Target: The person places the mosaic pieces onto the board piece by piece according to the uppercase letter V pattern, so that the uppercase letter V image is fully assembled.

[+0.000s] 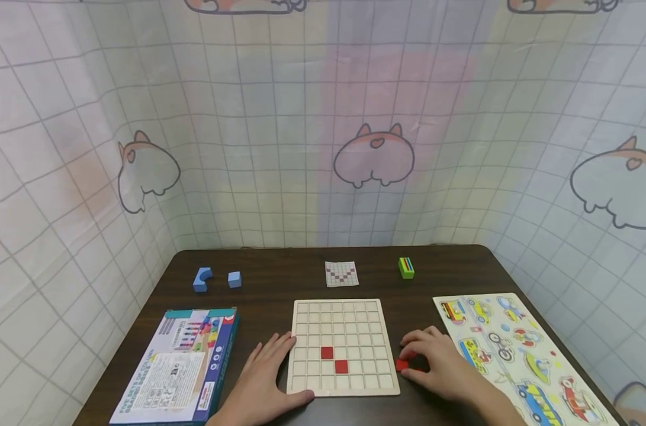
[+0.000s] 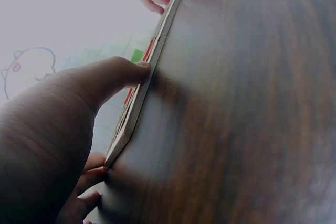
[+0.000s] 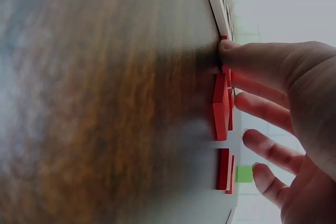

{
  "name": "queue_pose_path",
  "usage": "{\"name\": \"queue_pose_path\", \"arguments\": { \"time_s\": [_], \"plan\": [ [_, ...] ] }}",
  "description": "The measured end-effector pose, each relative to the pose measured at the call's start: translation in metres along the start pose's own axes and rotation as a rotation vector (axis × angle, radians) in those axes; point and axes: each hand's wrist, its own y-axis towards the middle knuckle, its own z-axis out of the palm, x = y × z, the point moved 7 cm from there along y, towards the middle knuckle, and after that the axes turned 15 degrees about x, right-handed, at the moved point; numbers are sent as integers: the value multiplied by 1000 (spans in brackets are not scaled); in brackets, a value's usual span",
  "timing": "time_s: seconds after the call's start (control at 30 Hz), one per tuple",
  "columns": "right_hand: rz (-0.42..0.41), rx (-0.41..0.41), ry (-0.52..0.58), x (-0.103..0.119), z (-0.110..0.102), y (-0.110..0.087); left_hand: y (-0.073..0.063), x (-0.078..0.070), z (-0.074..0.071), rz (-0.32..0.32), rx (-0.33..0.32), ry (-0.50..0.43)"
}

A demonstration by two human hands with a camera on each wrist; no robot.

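Note:
A pale wooden grid board (image 1: 362,381) lies flat in the middle of the table, with one red square tile (image 1: 327,353) and another red tile (image 1: 341,367) set diagonally in its cells. My left hand (image 1: 266,378) steadies the board, thumb at the front edge and spread fingers along the left side. Just right of the board, my right hand (image 1: 437,364) pinches a red tile (image 1: 401,365) between thumb and forefinger, low over the table. Other loose red tiles (image 3: 220,108) lie under its fingers in the right wrist view; the head view mostly hides them.
Behind the board lies a small pattern card (image 1: 341,274). A green block with coloured stripes (image 1: 406,268), a blue arch block (image 1: 201,280) and a blue cube (image 1: 234,280) stand farther back. A boxed toy (image 1: 176,367) flanks the left, a vehicle puzzle board (image 1: 514,331) the right.

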Motion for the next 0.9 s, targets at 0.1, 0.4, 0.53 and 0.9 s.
{"name": "queue_pose_path", "arguments": {
  "time_s": [0.1, 0.4, 0.53, 0.9],
  "plan": [
    [3, -29, -7, 1, -1, -1, 0, -1, 0, 7, 5, -2],
    [13, -27, -15, 1, 0, 3, 2, 0, 2, -3, 25, -16],
    [16, 6, 4, 2, 0, 6, 2, 0, 2, -4, 28, -23],
    [5, 14, 40, 14, -10, 21, 2, -1, 0, -15, 52, -46]
  ]
}}
